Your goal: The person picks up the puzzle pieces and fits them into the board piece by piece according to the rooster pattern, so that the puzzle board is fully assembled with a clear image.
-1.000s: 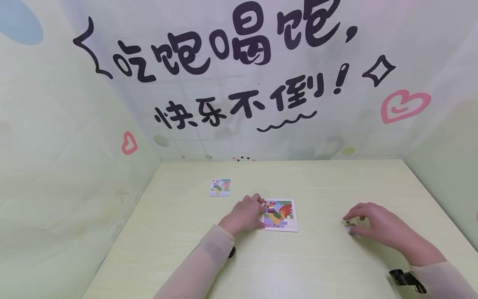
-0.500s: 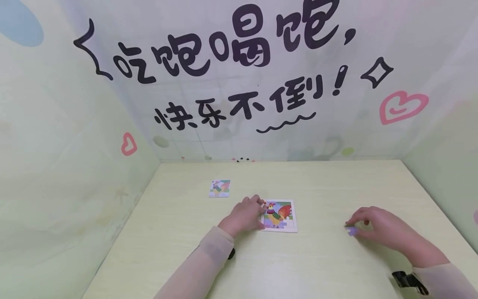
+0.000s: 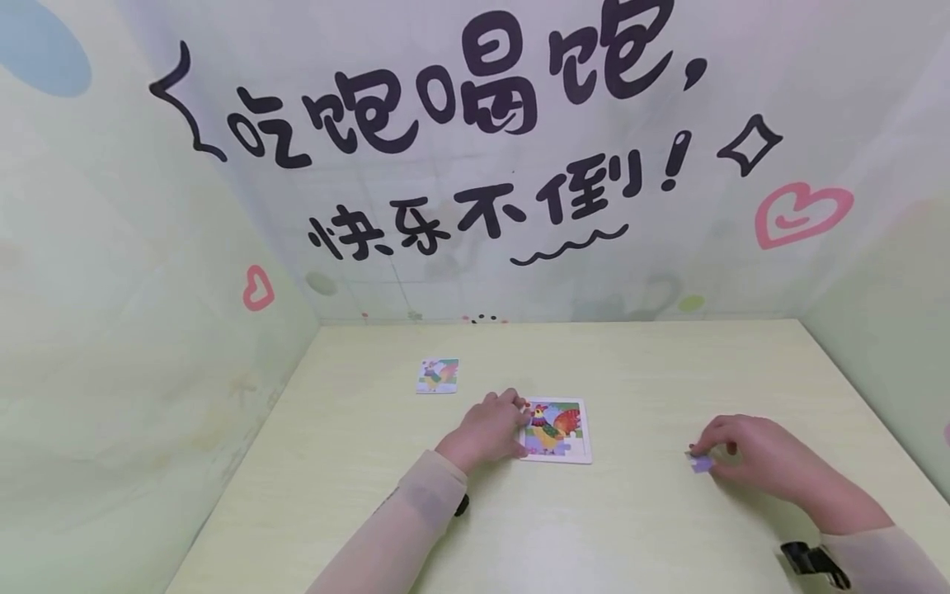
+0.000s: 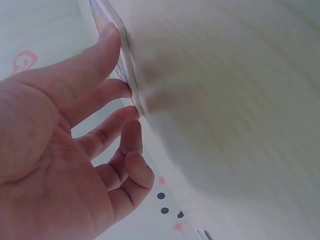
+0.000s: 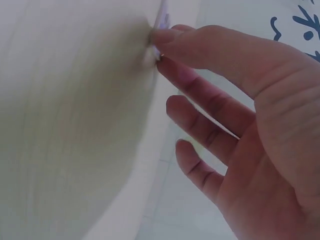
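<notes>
A rooster jigsaw puzzle [image 3: 552, 427] in a white frame lies on the table in the head view. Its lower right part shows a pale gap. At its left edge rests my left hand [image 3: 486, 429]. The left wrist view has the thumb [image 4: 107, 47] lying on the puzzle's face and two fingertips touching the frame's edge, the other fingers loosely bent. Off to the right, my right hand [image 3: 760, 458] pinches a small purple puzzle piece [image 3: 701, 464] between thumb and fingertips, close to the table. The right wrist view shows the piece [image 5: 162, 22] nearly edge-on, partly hidden by the thumb.
A small square card [image 3: 438, 375] with a matching rooster picture lies farther back on the left. The pale table [image 3: 594, 528] ends at a printed fabric backdrop [image 3: 519, 280] with large dark lettering. Fabric walls also stand at both sides.
The right hand has shifted slightly nearer the person, and more of the piece's purple face shows between its fingers. The left hand stays at the puzzle's left edge.
</notes>
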Action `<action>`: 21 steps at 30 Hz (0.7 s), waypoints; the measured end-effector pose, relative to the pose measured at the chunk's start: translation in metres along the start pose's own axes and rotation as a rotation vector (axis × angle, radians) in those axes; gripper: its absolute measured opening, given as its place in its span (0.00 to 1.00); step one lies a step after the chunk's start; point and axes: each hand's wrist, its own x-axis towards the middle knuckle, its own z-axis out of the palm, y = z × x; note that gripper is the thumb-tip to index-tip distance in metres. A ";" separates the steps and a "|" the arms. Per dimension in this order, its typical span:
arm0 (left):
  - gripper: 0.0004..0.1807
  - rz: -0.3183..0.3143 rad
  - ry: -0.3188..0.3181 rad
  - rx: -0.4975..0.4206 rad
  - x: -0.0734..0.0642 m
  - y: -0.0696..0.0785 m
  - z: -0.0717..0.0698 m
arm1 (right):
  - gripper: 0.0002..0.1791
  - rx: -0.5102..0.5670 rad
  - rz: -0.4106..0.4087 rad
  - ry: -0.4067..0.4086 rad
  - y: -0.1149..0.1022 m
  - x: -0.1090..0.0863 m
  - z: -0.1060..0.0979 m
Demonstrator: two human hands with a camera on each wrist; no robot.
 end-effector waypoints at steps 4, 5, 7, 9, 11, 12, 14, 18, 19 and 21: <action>0.34 -0.004 -0.002 -0.006 -0.001 -0.001 0.000 | 0.12 0.018 -0.002 0.024 -0.001 0.001 0.004; 0.34 -0.004 -0.003 -0.004 -0.001 -0.001 0.000 | 0.11 0.025 0.001 0.029 -0.001 0.001 0.005; 0.35 -0.005 -0.002 -0.001 0.000 -0.001 0.000 | 0.11 0.024 0.026 0.043 -0.004 0.001 0.006; 0.35 -0.005 -0.001 -0.002 0.000 -0.001 0.000 | 0.11 0.021 0.054 0.050 -0.007 0.002 0.006; 0.35 -0.007 0.001 -0.001 0.001 -0.002 0.001 | 0.11 0.016 0.087 0.043 -0.010 0.003 0.005; 0.35 -0.008 0.002 -0.003 0.001 -0.002 0.001 | 0.11 0.010 0.102 0.042 -0.012 0.004 0.005; 0.35 -0.008 -0.001 -0.003 0.001 -0.002 0.001 | 0.11 0.009 0.117 0.038 -0.014 0.005 0.005; 0.35 -0.007 -0.005 -0.010 0.000 -0.001 0.000 | 0.12 0.008 0.113 0.050 -0.016 0.008 0.005; 0.35 -0.006 -0.006 -0.012 0.000 -0.001 0.000 | 0.12 0.008 0.108 0.052 -0.017 0.010 0.005; 0.34 -0.005 -0.005 -0.015 -0.001 -0.001 0.000 | 0.12 0.006 0.097 0.051 -0.019 0.013 0.004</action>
